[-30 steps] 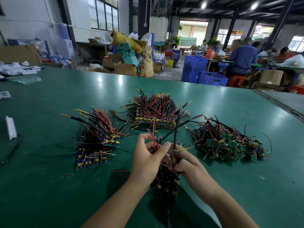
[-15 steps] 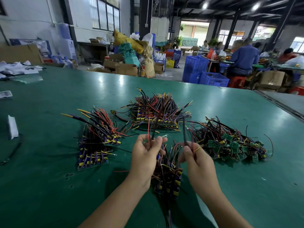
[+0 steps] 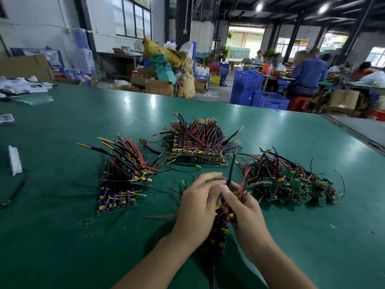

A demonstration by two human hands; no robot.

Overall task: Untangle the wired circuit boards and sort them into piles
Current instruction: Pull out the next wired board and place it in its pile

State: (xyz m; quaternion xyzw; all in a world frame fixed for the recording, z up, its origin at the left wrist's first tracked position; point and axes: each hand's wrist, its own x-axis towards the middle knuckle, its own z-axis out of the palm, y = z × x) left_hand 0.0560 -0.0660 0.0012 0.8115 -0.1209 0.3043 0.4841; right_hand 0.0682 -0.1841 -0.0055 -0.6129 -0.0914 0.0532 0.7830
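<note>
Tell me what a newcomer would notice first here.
Front and centre, the left grip and right grip clutch a tangled bundle of wired boards over the green table. Beyond them lie three bristling piles: a left pile, a middle pile, and a right pile of small green boards.

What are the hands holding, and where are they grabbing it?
The left hand and right hand both grip one tangled bunch of wired circuit boards near its top, among the wires; boards stick out below.
</note>
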